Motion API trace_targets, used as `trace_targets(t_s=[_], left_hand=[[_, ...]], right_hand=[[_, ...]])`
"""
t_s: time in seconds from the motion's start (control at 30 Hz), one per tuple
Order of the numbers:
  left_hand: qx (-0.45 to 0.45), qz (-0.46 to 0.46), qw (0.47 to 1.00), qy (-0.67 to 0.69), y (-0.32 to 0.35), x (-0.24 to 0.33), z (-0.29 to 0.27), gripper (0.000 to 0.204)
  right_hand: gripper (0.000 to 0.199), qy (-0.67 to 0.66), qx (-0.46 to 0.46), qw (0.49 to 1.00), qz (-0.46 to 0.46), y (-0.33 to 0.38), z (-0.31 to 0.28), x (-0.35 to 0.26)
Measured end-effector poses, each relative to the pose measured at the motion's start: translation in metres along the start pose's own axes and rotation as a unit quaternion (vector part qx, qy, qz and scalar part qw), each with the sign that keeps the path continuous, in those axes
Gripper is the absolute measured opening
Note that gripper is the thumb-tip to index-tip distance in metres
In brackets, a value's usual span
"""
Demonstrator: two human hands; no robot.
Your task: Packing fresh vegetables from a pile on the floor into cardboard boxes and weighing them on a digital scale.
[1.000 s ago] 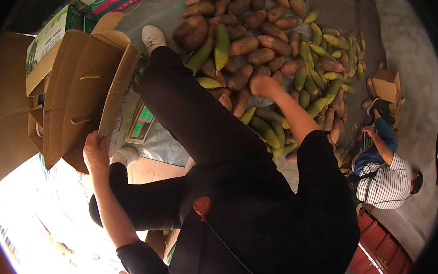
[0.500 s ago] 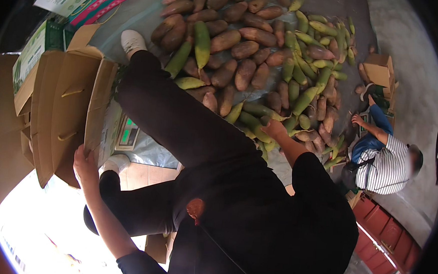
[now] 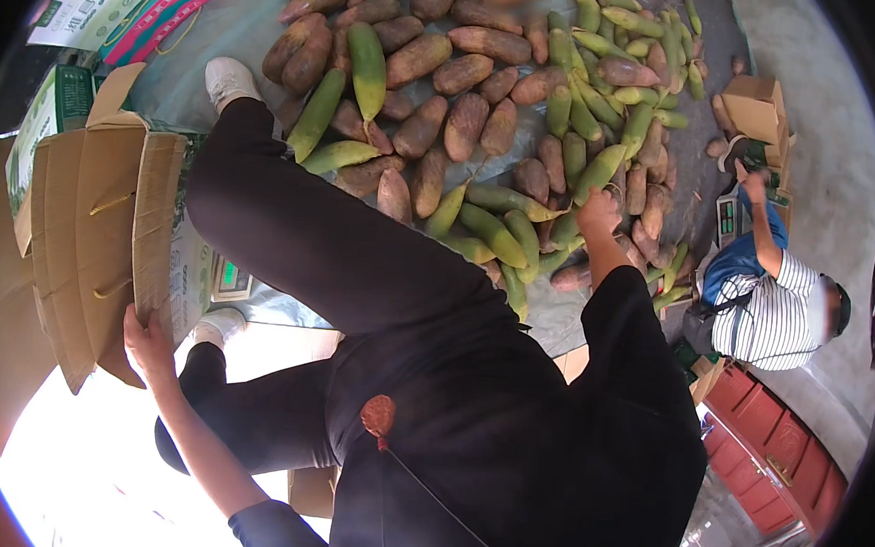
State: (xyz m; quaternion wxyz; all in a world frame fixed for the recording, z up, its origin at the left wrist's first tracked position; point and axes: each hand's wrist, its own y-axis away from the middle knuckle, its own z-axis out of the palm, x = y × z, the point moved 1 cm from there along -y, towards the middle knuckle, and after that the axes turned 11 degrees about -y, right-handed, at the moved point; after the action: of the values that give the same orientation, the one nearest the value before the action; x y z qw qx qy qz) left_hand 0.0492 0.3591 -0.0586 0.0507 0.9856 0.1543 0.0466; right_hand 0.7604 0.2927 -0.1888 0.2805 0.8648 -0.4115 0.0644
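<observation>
My left hand (image 3: 150, 344) is closed over the lower edge of an open cardboard box (image 3: 155, 221), which stands on my left. On the other side, my right hand (image 3: 598, 213) has its fingers bent around the near end of a long green radish (image 3: 601, 171) in the pile. Other green radishes (image 3: 492, 233) lie just left of that hand. Reddish-brown, soil-dusted root vegetables (image 3: 465, 127) make up much of the heap. Part of my right fingers is hidden behind the hand.
A digital scale (image 3: 231, 279) with a lit green display sits beside the box. Printed cartons (image 3: 123, 4) are at the far left. To the right a person in a striped shirt (image 3: 770, 319) sits by another scale (image 3: 728, 219) and a small open box (image 3: 756, 108).
My right hand has moved right and farther off, from one green radish to another. My left hand stays on the box edge. The other person's arm has risen toward the small box.
</observation>
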Motion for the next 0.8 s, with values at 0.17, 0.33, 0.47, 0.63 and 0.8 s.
trace_targets(t_s=[0.17,0.33,0.47,0.63,0.8], left_hand=[[0.009,0.009,1.000,-0.021,0.000,0.005,-0.002,0.029],[0.000,0.006,1.000,-0.012,0.003,-0.005,-0.002,0.029],[0.019,0.010,0.999,-0.044,0.003,-0.004,0.001,0.033],[0.024,0.005,0.998,-0.055,0.001,0.003,0.001,0.037],[0.034,-0.002,0.999,-0.028,0.003,-0.024,0.007,0.037]], right_hand=[[0.030,0.000,0.031,0.997,-0.075,-0.020,0.021,0.035],[0.023,0.081,0.045,0.990,-0.107,-0.019,0.035,0.039],[0.021,0.111,0.055,0.984,-0.125,-0.020,0.049,0.049],[0.019,0.181,0.045,0.968,-0.168,-0.021,0.054,0.057],[0.020,0.184,0.027,0.957,-0.223,-0.012,0.024,0.043]])
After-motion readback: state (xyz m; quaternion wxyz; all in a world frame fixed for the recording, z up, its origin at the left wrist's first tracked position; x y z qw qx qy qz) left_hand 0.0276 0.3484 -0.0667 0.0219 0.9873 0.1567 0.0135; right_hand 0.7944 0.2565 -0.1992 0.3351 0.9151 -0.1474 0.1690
